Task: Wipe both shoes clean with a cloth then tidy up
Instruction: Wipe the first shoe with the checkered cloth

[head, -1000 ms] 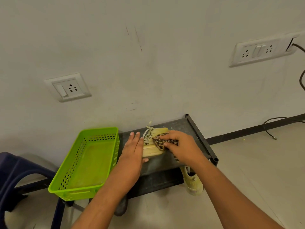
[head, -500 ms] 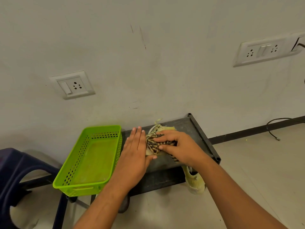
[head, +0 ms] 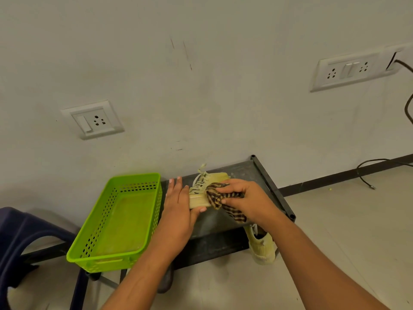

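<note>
Plain indoor room, domestic or small-office sort; cannot tell which.

- Bare off-white painted wall (head: 223,86), scuffed, fills the upper frame.
- Single socket plate (head: 92,119) at left. Double socket plate (head: 348,71) at upper right, with a black cable (head: 403,63) leaving the box beside it.
- Pale tiled floor (head: 346,220) at lower right, with a dark skirting strip (head: 335,177) along the wall foot.
- Low dark rack (head: 245,173) against the wall at centre. A pale shoe (head: 262,247) sits on the floor beneath it.
- Green perforated basket (head: 100,262) is left of centre.
- Blue plastic stool (head: 17,231) at the lower left edge.
</note>
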